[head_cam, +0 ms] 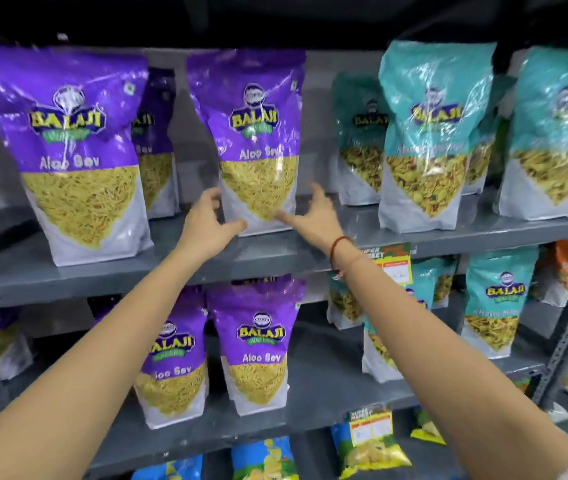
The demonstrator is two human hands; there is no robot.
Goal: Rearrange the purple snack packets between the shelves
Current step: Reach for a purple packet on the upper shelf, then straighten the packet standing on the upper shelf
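step: reaching for middle purple packet (258, 140), upright on upper shelf (275, 261) | left hand (206, 225) and right hand (313, 216) spread, flanking its base; contact unclear | next: squeeze both sides; lift clear

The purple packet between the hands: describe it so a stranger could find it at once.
On the upper grey shelf, purple packets stand left, teal ones right. It is the purple packet nearest the teal, with both hands open at its base.
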